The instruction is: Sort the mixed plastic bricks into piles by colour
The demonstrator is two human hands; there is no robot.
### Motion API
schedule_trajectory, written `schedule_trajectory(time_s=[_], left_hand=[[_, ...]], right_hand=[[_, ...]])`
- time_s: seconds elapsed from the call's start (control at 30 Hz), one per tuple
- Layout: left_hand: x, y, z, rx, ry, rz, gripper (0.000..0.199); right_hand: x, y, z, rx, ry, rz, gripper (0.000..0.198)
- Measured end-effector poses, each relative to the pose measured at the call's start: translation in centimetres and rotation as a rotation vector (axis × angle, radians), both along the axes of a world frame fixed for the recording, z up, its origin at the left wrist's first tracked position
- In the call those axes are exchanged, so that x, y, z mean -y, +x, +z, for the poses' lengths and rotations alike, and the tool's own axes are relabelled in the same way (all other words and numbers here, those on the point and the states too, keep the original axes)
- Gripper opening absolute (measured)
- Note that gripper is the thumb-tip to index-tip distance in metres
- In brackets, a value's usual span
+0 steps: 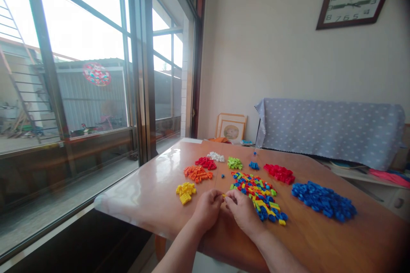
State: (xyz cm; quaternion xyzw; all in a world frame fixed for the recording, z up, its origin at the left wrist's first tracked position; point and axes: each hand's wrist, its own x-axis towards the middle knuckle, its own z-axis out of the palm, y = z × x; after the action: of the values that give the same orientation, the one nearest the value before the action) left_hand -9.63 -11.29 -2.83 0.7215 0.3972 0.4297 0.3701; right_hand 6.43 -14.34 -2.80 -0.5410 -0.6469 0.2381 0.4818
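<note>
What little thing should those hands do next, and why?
Probably set the small yellow piece down with the yellow toy bricks. The left hand and right hand have their fingertips together at it; a mixed-colour pile lies by the right hand, while surrounding piles each show one colour, which suggests sorting.

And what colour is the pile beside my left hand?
The pile is yellow, clearest in the head view.

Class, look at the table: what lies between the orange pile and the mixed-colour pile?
In the head view, one small blue piece lies by itself between the orange pile and the mixed-colour pile.
</note>
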Motion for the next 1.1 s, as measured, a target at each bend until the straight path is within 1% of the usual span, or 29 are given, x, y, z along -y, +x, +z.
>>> schedule_trajectory(time_s=[0.27, 0.4, 0.57, 0.67, 0.87, 1.03, 1.07, 1.1], left_hand=[[-0.3, -0.1, -0.3, 0.089, -0.065, -0.075, 0.033], [-0.1, -0.2, -0.2, 0.098, -0.081, -0.088, 0.032], [0.2, -0.2, 0.1, 0.068, -0.033, -0.073, 0.03], [0.3, -0.2, 0.0, 0.055, 0.008, -0.019, 0.028], [-0.1, 0.2, -0.7, 0.026, 0.045, 0.078, 0.021], [0.0, 0.5, -0.4, 0.079, 0.105, 0.249, 0.014], [0.1, 0.4, -0.3, 0.083, 0.134, 0.275, 0.016], [0.2, 0.3, -0.3, 0.085, 0.167, 0.303, 0.023]], right_hand=[[1.1, -0.1, 1.1, 0.145, 0.116, -0.016, 0.024], [1.0, 0.0, 0.9, 0.18, 0.146, -0.018, 0.02], [0.7, -0.3, 0.1, 0.171, 0.138, -0.05, 0.018], [0.6, -0.4, -0.2, 0.165, 0.13, -0.068, 0.02], [0.2, -0.4, -0.5, 0.14, 0.115, -0.034, 0.022], [-0.8, -0.6, -0.7, 0.152, 0.041, -0.07, 0.019], [-1.0, -0.8, -0.6, 0.172, 0.034, -0.072, 0.019], [-1.2, -1.1, -0.5, 0.197, 0.029, -0.07, 0.018]])
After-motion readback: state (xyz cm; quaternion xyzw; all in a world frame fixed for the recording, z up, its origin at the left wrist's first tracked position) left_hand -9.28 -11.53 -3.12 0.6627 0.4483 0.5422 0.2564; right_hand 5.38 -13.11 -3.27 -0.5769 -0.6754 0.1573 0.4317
